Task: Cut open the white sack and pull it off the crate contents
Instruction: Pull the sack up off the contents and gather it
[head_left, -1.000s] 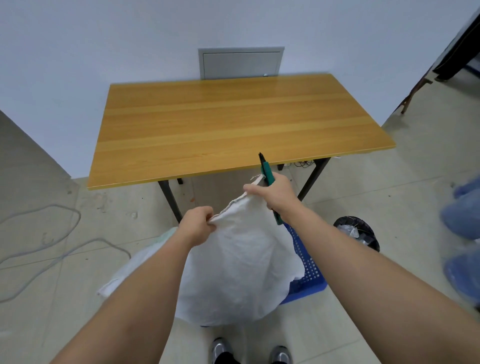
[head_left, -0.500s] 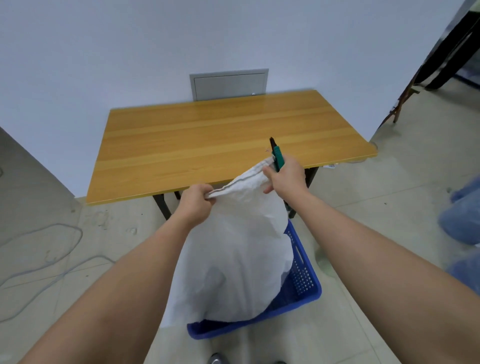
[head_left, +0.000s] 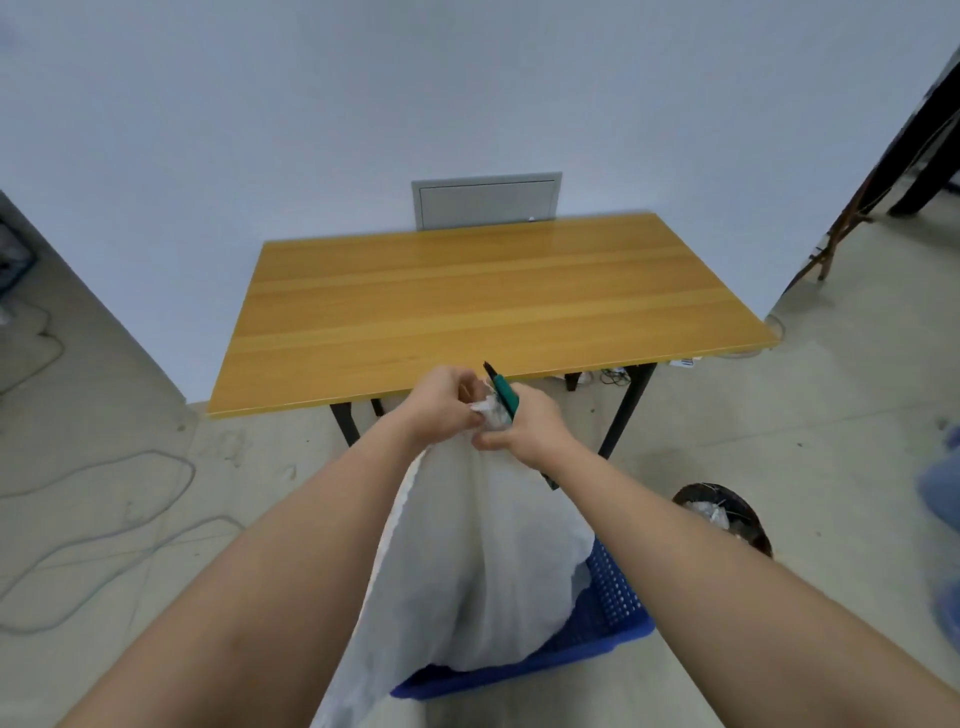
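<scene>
The white sack (head_left: 467, 571) hangs from both hands, its bunched top gathered between them and its body draping over the blue plastic crate (head_left: 613, 597) on the floor. My left hand (head_left: 444, 402) grips the crumpled top edge. My right hand (head_left: 524, 423) pinches the same bunch and also holds a green-handled cutter (head_left: 501, 389) pointing up and away. The sack hides whatever lies in the crate.
A wooden table (head_left: 493, 296) with black legs stands just beyond my hands, against the wall. A black bin (head_left: 722, 519) sits on the floor to the right of the crate. Cables (head_left: 104, 499) trail over the floor at left. Blue bags (head_left: 940, 493) at the right edge.
My hands have come together, bunching the sack's top into one wad. The sack hangs lower and narrower than before. The view has tilted and the table looks farther off.
</scene>
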